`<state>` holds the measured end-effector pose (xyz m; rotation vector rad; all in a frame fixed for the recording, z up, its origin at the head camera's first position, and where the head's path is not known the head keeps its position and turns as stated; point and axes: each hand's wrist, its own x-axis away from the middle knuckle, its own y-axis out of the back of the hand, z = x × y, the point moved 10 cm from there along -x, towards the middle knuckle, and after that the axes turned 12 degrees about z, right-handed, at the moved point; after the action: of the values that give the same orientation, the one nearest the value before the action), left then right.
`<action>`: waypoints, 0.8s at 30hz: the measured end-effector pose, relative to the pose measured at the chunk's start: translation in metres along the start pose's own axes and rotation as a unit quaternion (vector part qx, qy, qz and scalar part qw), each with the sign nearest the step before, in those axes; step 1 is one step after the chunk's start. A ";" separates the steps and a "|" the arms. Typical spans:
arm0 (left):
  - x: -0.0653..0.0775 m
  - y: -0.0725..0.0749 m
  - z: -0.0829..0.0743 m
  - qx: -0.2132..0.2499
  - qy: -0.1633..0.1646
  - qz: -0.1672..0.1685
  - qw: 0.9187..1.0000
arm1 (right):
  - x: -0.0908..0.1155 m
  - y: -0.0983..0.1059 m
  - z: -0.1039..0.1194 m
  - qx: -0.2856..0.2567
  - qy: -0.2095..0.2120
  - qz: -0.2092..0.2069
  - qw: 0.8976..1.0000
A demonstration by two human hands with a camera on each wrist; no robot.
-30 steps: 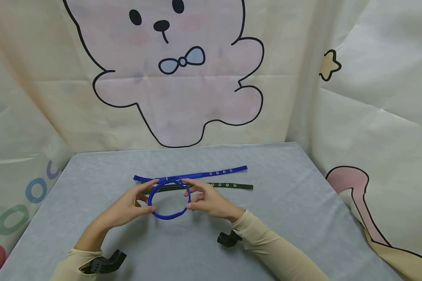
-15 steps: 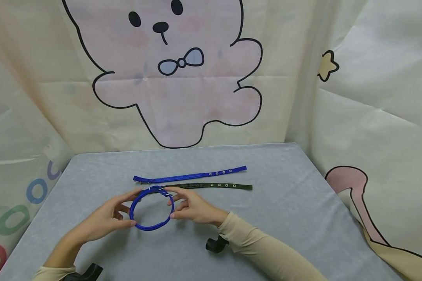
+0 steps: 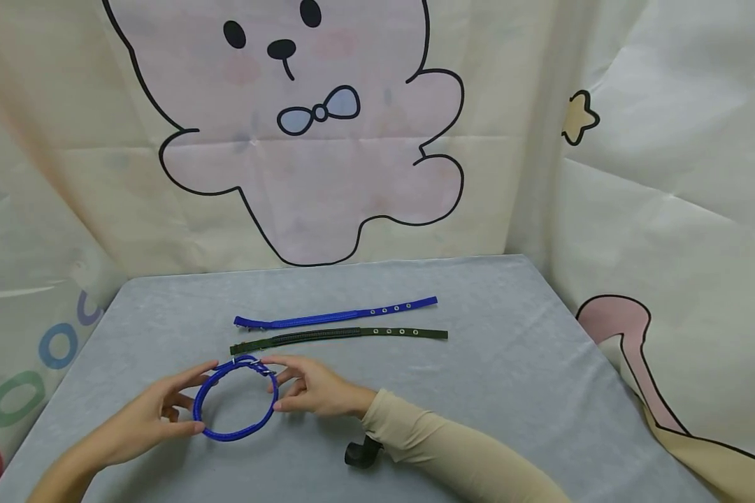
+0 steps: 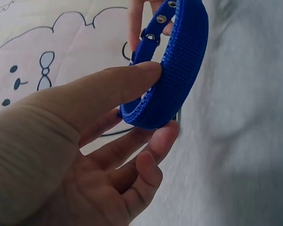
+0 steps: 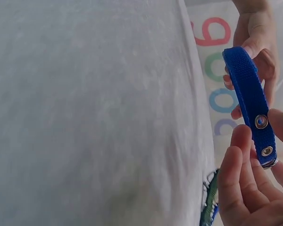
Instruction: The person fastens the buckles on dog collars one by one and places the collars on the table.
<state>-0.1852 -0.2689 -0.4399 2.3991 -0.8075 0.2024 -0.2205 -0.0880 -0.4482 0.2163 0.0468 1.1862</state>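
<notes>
A blue collar point(image 3: 231, 436), buckled into a ring, is held up over the front left part of the table. My left hand point(image 3: 154, 413) grips its left side, thumb on the near edge and fingers behind. On the opposite side my right hand point(image 3: 317, 386) pinches the ring close to the buckle. The left wrist view shows the woven band point(image 4: 181, 70) between thumb and fingers. Metal eyelets point(image 5: 261, 121) line the strap by the right fingers in the right wrist view.
Behind the ring, a second blue collar point(image 3: 327, 318) lies flat and stretched out. A dark green collar point(image 3: 333, 335) with eyelets lies just in front of it. The grey cloth-covered table point(image 3: 478, 363) meets printed curtains point(image 3: 365, 175) at the back and sides.
Both hands have carried the ringed blue collar left and toward the table's front, away from the two flat collars. The green collar's left end has come into sight.
</notes>
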 end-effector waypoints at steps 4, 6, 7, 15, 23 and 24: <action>0.011 0.004 0.011 0.000 -0.008 0.002 1.000 | -0.012 -0.011 0.000 -0.002 -0.001 0.009 1.000; 0.016 0.006 0.017 0.004 -0.012 0.008 1.000 | -0.017 -0.016 -0.001 -0.005 -0.008 0.014 1.000; 0.018 0.007 0.020 0.004 -0.013 0.011 1.000 | -0.020 -0.018 -0.001 -0.004 -0.011 0.016 1.000; 0.033 0.016 0.047 -0.020 -0.009 0.031 0.999 | -0.041 -0.034 0.001 -0.007 -0.034 0.023 0.999; 0.050 0.026 0.072 -0.025 -0.002 0.051 0.998 | -0.064 -0.049 -0.001 -0.018 -0.056 0.031 0.998; 0.051 0.027 0.074 -0.023 -0.007 0.052 0.998 | -0.066 -0.050 -0.002 -0.019 -0.059 0.030 0.998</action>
<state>-0.1634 -0.3546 -0.4705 2.3193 -0.9354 0.2055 -0.1998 -0.1667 -0.4645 0.2547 -0.0854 1.2313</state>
